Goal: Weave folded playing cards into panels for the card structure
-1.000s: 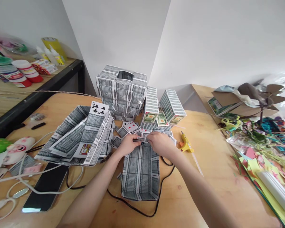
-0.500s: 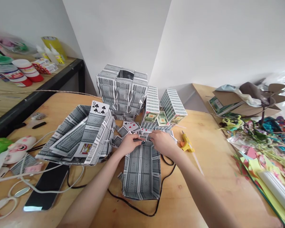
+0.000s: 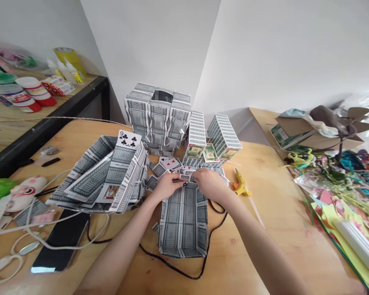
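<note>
In front of me lies a long, shallow box made of playing cards (image 3: 184, 223), its grey patterned backs showing. At its far end my left hand (image 3: 167, 186) has its fingers closed on the card wall, the thumb on the near side. My right hand (image 3: 210, 183) pinches the same far wall from the other side, close to the left fingertips. Loose playing cards (image 3: 169, 163) lie just beyond the hands, some face up. To the left stands a larger card box (image 3: 95, 176) with loose cards inside and a nine of clubs (image 3: 128, 139) at its upper edge.
Behind the hands stand a tall card structure (image 3: 158, 119) and green-edged card stacks (image 3: 223, 137). A yellow glue gun (image 3: 241, 185) lies right. A phone (image 3: 60, 241) and white cables are at left; a black cord (image 3: 172, 268) loops around the box. Coloured scraps (image 3: 335, 213) cover the right edge.
Almost nothing differs. Both hands keep their hold at the far end of the card box, and the view has shifted very slightly.
</note>
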`<move>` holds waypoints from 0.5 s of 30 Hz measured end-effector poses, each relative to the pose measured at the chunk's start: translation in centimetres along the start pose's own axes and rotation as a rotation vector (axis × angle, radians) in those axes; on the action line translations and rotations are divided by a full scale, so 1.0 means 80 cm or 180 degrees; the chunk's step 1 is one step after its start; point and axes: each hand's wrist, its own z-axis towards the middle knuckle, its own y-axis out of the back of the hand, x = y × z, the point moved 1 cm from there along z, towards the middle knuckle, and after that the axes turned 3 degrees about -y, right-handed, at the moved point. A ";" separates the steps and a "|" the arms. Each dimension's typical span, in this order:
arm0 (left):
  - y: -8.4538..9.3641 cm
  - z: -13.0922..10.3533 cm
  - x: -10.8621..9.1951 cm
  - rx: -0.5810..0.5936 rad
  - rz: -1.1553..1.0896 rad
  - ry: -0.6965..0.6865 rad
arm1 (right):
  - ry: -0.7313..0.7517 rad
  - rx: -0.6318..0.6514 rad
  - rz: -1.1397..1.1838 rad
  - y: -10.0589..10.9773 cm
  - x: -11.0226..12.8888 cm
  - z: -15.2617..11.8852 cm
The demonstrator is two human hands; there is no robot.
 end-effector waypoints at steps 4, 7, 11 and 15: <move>0.000 0.000 0.000 0.0009 0.0011 0.0032 | -0.0051 0.0099 -0.0024 0.002 0.001 0.001; 0.000 0.000 0.000 -0.0011 -0.0019 0.0054 | -0.0059 0.0128 -0.0014 0.003 0.001 0.002; -0.001 0.000 0.002 -0.0045 -0.0109 0.0042 | 0.0121 -0.0049 0.0051 0.000 0.001 0.003; -0.002 0.001 0.005 -0.0037 -0.0184 -0.0048 | 0.0321 -0.0103 0.0196 -0.006 0.000 0.003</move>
